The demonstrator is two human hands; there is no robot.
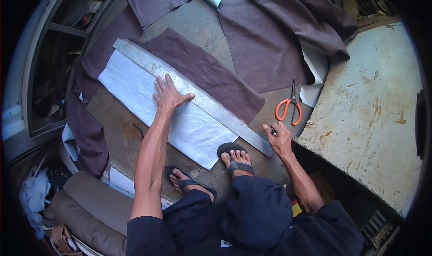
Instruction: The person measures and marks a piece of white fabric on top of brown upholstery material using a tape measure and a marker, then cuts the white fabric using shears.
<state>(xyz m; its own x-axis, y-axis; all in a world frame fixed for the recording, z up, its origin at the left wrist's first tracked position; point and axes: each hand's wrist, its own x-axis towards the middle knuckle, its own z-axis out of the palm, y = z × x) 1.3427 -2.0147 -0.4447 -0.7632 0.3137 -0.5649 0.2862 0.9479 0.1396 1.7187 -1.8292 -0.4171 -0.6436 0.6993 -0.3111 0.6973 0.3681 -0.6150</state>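
Metal ruler point(198, 96) under flat, spread L hand point(167, 95); R hand point(279, 138) pinches sm. tool.

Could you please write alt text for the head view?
A squatting person's left hand presses a long metal straightedge onto brown fabric with white backing. The right hand pinches a small tool at its end; orange-handled scissors lie nearby.

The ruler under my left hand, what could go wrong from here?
1. Only the left hand presses the ruler, near its middle, so the far ends could swing and skew the line.
2. The right foot stands on the white sheet and may scuff or drag it.
3. The right hand holds a small tool at the ruler's end; a slip could mark the brown fabric.
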